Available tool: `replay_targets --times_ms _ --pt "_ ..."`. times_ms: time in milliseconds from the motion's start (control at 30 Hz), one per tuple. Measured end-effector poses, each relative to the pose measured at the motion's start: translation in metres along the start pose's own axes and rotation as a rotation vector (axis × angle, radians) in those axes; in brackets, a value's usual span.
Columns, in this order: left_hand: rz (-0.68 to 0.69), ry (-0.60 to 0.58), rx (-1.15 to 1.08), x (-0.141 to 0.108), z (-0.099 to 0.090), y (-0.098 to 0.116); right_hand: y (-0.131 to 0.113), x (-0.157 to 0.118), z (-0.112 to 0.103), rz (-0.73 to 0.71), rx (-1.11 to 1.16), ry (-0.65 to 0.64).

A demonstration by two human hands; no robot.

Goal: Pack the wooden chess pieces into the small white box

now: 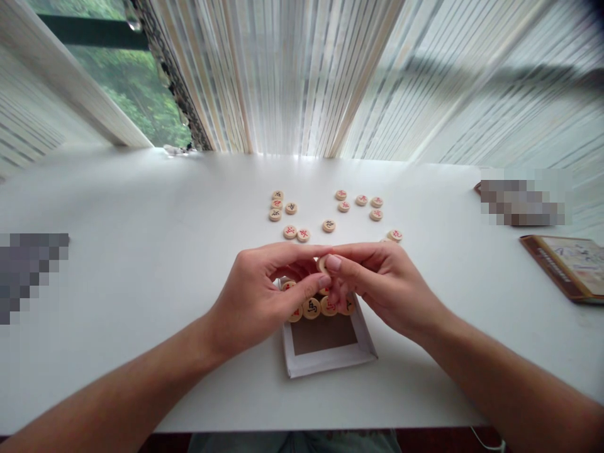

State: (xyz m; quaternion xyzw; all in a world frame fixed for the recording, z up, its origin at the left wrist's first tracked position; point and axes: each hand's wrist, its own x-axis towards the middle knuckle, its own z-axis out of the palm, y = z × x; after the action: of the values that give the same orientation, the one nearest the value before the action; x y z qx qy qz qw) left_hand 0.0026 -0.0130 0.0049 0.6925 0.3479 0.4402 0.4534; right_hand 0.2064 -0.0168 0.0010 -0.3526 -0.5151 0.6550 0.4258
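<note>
Wooden game pieces (329, 226) lie scattered face up on a white table (165, 201), in loose groups beyond the hands, some marked in red and some in black. One more, the held piece (323, 265), is raised above an open white box (325, 365), pinched between the thumb and fingers of the right hand (387, 283). The left hand (262, 289) meets it there, thumb and fingertips close about the same disc; whether they press on it I cannot tell. Below them, a row of boxed pieces (311, 307) sits against the brown bottom of the box, with others behind partly covered by the hands, while the near part of that bottom is bare. The tabletop is smooth and pale, brighter along its far edge, where a striped string curtain (302, 75) hangs across the window side of the room. At the upper left, a gap in it shows green leaves (127, 104) outside. On the right of the table lies a flat brown-edged book (561, 267), near a pixelated object (523, 204); another pixelated shape (28, 270), greyish, is at the left edge. Under the near edge, a thin white cord (491, 445) shows against a dark red floor (438, 440).
</note>
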Motion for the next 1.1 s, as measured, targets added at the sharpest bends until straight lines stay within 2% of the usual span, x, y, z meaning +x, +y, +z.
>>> replay_targets --times_ms 367,633,933,1100 --pt "-0.128 -0.004 -0.297 0.0019 0.0016 0.0063 -0.0016 0.0005 -0.0021 -0.014 0.047 -0.058" --pt "-0.124 0.013 -0.326 0.0029 0.0 0.009 0.0001 -0.0005 -0.007 -0.022 0.04 -0.072" --pt "-0.147 0.046 -0.283 0.0009 0.0033 0.0026 -0.0032 0.0005 0.0005 -0.062 -0.118 0.054" --pt "-0.152 0.067 -0.263 0.0011 0.0026 0.0022 -0.0044 -0.0001 0.0002 -0.078 -0.128 0.041"
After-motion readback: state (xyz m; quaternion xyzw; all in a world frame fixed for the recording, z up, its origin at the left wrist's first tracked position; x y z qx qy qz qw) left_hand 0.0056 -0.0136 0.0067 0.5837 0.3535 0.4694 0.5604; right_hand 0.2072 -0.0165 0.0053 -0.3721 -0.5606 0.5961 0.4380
